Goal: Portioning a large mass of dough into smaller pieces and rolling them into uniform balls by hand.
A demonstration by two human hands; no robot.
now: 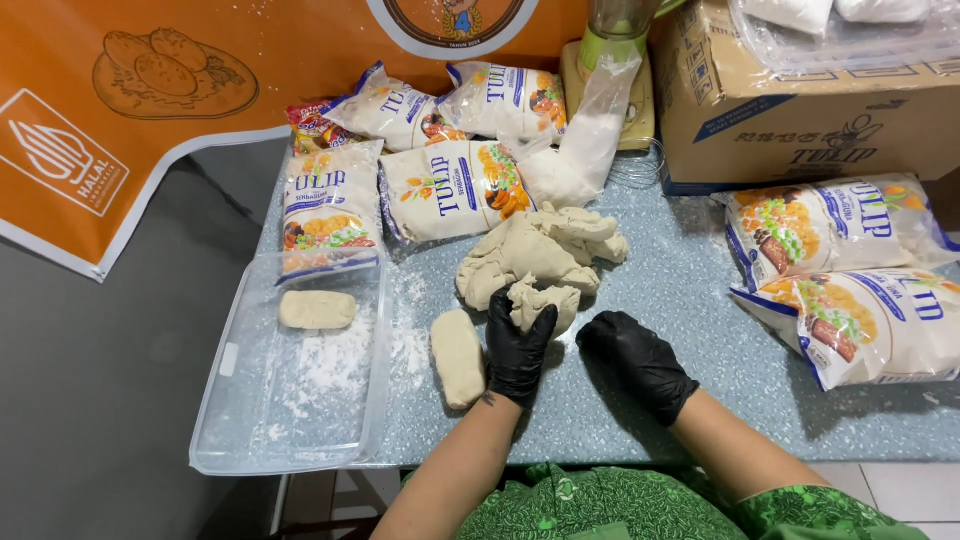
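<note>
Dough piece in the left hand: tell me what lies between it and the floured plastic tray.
One thing: the shaped dough log lies on the table between the dough piece in the left hand and the tray.

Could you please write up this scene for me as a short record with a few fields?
Surface: speckled grey table
Left hand: black glove, gripping a torn dough piece
Right hand: black glove, fist resting on the table, empty
Dough pile: behind the hands
Shaped log: left of the left hand
Plastic tray: floured, holds one dough log
Flour bags: several, around the table
</note>
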